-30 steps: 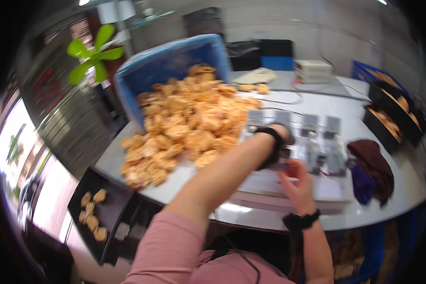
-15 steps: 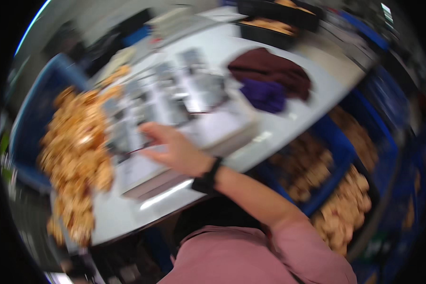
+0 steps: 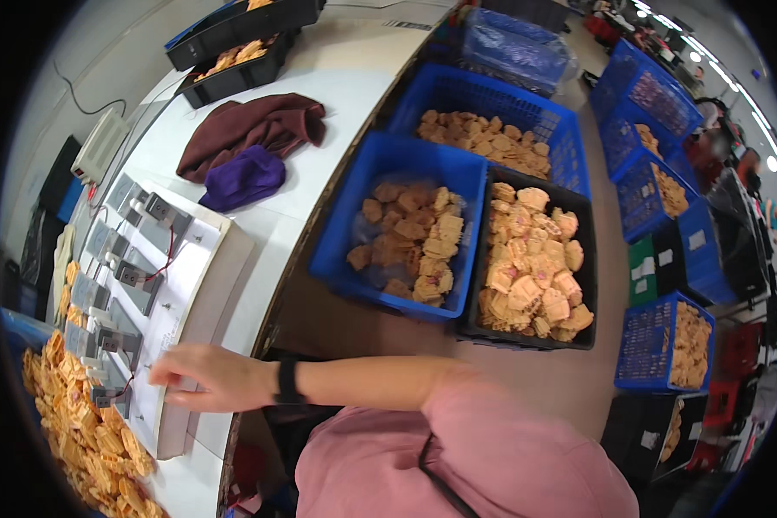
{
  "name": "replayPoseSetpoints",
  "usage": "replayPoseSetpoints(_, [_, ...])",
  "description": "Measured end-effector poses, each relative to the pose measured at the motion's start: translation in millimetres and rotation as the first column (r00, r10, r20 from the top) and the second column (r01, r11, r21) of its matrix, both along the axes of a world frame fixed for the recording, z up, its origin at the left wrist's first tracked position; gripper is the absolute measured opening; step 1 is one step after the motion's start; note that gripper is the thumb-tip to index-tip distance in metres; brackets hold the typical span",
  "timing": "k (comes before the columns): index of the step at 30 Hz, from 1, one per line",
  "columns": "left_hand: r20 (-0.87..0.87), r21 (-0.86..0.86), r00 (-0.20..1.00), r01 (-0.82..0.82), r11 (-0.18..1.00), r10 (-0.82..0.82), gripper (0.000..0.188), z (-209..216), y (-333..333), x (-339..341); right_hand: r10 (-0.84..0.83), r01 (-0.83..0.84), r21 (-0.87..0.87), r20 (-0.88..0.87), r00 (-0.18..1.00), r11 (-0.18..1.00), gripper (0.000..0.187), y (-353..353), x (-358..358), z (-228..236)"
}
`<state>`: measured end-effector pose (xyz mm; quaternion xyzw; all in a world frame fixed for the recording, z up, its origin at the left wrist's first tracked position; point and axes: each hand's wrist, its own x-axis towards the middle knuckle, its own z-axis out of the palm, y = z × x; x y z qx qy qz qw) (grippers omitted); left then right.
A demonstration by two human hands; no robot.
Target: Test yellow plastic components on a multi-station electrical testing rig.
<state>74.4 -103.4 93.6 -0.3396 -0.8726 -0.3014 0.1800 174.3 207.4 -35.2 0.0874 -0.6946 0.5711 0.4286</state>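
Note:
My right hand (image 3: pixel 211 378) reaches leftward over the near end of a white board (image 3: pixel 200 259) on the table. Its fingers and thumb are apart, with nothing visible between them. Close to the fingertips stands a row of several grey metal fixtures (image 3: pixel 116 341) with thin red wires and white cylinders, mounted along the board. Beyond them lies a heap of tan-orange moulded pieces (image 3: pixel 95 440), spilling along the table's left side. A black band (image 3: pixel 288 382) circles my right wrist. My left hand is out of sight.
A maroon cloth (image 3: pixel 250 129) and a purple cloth (image 3: pixel 246 179) lie on the white table. Black trays (image 3: pixel 237 73) stand at its far end. Right of the table edge, blue crates (image 3: pixel 328 250) and a black crate (image 3: pixel 585 259) hold tan pieces; more blue crates (image 3: pixel 634 345) stand farther right.
The view has swung to the right, bringing the floor crates into full sight. My right hand stays over the board, now nearer its close end, with fingers still apart.

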Motion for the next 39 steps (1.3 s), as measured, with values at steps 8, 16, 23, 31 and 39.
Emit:
replayPoseSetpoints(8, [0.320,-0.041,0.424,0.900,0.434,-0.847,0.042,7,132,43,-0.529,0.742,-0.009,0.696,0.486,0.670,0.030,-20,229,-118])
replayPoseSetpoints(16, [0.429,-0.050,0.170,0.985,0.164,-0.887,0.051,-12,211,58,-0.538,0.878,0.409,0.812,-0.226,0.250,0.044,-111,383,-207])
replayPoseSetpoints(23, [0.284,-0.320,0.089,0.947,-0.007,-0.955,0.063,-77,343,118,-0.492,0.806,0.574,0.748,-0.446,0.143,0.058,-113,396,-245])
replayPoseSetpoints(31, [0.126,-0.632,0.330,0.754,0.181,-0.936,0.067,-138,459,112,-0.431,0.716,0.685,0.691,-0.580,0.136,0.074,-18,444,-268])
replayPoseSetpoints(39, [0.254,-0.709,0.341,0.702,0.065,-0.905,0.073,-124,463,93,-0.374,0.596,0.780,0.620,-0.690,0.191,0.069,69,502,-300])
